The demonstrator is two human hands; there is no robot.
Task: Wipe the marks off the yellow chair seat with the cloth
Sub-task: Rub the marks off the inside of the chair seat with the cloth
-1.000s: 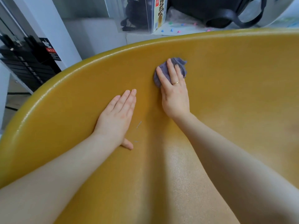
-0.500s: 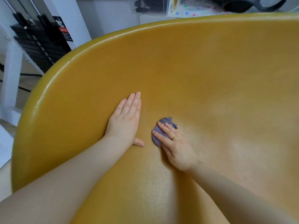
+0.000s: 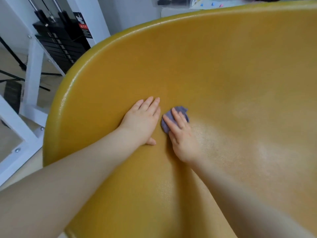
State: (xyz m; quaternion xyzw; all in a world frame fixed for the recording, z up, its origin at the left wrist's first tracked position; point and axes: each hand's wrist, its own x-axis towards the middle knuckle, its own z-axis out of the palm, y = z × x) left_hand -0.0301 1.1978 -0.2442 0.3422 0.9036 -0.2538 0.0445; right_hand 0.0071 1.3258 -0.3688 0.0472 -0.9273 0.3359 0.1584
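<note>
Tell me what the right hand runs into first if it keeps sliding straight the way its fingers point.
Nothing stands in the way: the right hand, pressing the cloth, points up the bare yellow chair seat. It would probably climb the curved shell toward the rim, though depth is hard to judge.

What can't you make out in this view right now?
- Seat under the cloth: hidden by the cloth and the right hand.
- Seat under the left hand: covered by the flat palm.
- Chair seat, right and near edges: cut off by the frame.
- Remaining marks: none distinguishable; surface glare.
</note>
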